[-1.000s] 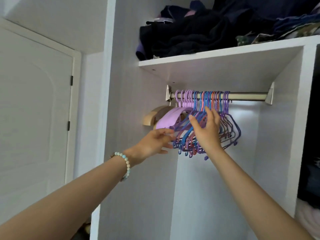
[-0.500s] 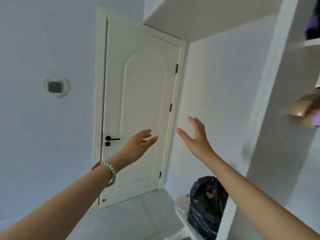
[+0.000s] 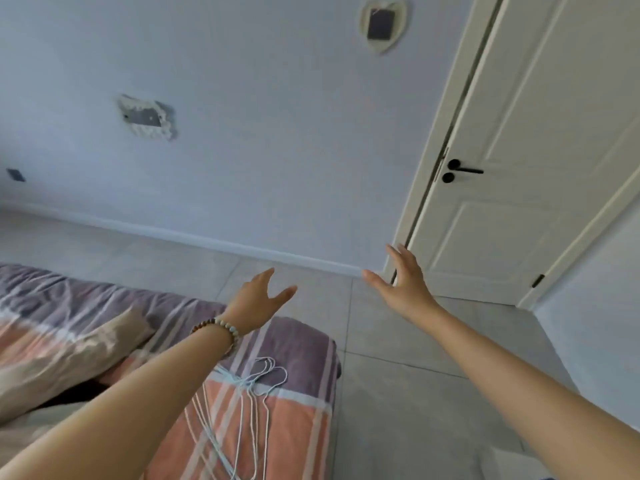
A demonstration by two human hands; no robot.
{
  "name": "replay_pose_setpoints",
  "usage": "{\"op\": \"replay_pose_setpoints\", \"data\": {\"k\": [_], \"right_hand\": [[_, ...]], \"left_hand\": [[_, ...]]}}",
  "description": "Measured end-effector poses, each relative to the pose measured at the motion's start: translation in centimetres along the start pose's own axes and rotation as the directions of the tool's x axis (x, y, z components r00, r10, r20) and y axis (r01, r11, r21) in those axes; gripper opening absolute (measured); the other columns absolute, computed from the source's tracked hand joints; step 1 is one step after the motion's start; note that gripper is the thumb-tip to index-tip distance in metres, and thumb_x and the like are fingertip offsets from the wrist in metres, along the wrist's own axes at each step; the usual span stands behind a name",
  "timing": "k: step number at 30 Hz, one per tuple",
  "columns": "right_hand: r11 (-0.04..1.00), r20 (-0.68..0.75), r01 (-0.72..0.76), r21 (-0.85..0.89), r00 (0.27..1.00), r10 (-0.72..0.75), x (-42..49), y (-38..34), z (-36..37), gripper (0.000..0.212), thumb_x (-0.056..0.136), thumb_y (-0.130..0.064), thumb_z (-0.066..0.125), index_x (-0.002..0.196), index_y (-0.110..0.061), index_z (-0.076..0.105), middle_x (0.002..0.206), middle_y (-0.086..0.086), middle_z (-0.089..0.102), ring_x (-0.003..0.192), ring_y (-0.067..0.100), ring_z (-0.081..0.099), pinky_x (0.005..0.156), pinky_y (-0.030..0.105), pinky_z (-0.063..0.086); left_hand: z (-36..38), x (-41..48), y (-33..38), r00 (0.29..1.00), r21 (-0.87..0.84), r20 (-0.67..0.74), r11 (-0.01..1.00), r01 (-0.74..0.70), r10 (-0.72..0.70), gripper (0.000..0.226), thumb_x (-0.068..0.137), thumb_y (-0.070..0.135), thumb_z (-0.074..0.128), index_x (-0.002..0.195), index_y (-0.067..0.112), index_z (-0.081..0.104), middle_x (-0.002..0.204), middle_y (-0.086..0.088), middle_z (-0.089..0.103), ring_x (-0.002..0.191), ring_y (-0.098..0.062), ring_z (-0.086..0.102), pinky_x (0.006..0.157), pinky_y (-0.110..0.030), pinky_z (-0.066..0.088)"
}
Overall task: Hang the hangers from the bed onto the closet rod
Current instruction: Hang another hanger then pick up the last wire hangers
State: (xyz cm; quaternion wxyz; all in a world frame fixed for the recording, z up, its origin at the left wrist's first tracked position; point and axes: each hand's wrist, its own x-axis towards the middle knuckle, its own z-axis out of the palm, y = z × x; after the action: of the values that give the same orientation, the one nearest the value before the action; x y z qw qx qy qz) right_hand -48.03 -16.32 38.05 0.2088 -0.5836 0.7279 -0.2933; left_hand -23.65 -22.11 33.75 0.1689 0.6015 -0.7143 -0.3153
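Hangers (image 3: 248, 383) of thin pale-blue wire lie flat in a bundle on the striped bed (image 3: 304, 348) near its corner, their long axis running away from the person, hooks at the far end. Beyond them the left hand (image 3: 258, 299) and right hand (image 3: 403, 285) hover spread wide, holding nothing. I'd call this the fetching step: next, drop down and gather the bundle by its hooks.

Both arms outstretched; left hand (image 3: 258, 301), right hand (image 3: 403, 284) empty, fingers relaxed.

Thin pale-blue hangers (image 3: 249, 386) lie bunched on the striped bed (image 3: 304, 344).
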Motion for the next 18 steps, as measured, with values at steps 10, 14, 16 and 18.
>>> {"op": "replay_pose_setpoints", "data": {"k": [10,14,16,18], "right_hand": [[0.993,0.37,-0.118,-0.006,0.922,0.112,-1.2,4.2,25.6,0.077,0.087,-0.047,0.058,0.148,-0.018,0.022,0.158,0.003,0.011,0.146,0.017,0.01,0.118,0.033,0.013],[0.974,0.478,-0.225,0.032,0.859,0.182,-3.0,7.2,33.0,0.073,0.087,-0.038,0.062,0.146,-0.013,0.027,0.154,0.006,0.023,0.142,0.018,0.022,0.113,0.028,0.019],[0.952,0.532,-0.302,0.04,0.813,0.235,-4.1,8.6,36.2,0.071,0.087,-0.038,0.062,0.145,-0.015,0.029,0.15,0.004,0.03,0.138,0.018,0.031,0.109,0.028,0.026],[0.929,0.566,-0.366,0.051,0.777,0.275,-5.0,10.0,39.0,0.068,0.086,-0.038,0.063,0.143,-0.016,0.033,0.148,0.003,0.036,0.134,0.018,0.037,0.108,0.029,0.031]], "left_hand": [[7.2,-1.6,-22.1,0.918,0.047,0.109,0.924,0.378,-0.381,0.078,0.089,0.055,0.047,0.146,0.008,0.022,0.145,-0.015,0.039,0.129,-0.03,0.043,0.105,-0.037,0.037],[11.7,-2.4,-27.5,0.869,0.032,0.177,0.885,0.465,-0.463,0.077,0.09,0.054,0.046,0.147,0.008,0.019,0.143,-0.014,0.043,0.126,-0.029,0.046,0.104,-0.036,0.038],[13.9,-2.8,-29.9,0.837,0.008,0.197,0.855,0.519,-0.51,0.075,0.091,0.052,0.044,0.146,0.007,0.02,0.142,-0.014,0.043,0.126,-0.029,0.047,0.102,-0.034,0.037],[15.9,-3.3,-31.7,0.8,-0.034,0.217,0.815,0.578,-0.559,0.07,0.093,0.049,0.043,0.143,0.002,0.024,0.141,-0.014,0.044,0.124,-0.028,0.047,0.098,-0.032,0.037]]}}
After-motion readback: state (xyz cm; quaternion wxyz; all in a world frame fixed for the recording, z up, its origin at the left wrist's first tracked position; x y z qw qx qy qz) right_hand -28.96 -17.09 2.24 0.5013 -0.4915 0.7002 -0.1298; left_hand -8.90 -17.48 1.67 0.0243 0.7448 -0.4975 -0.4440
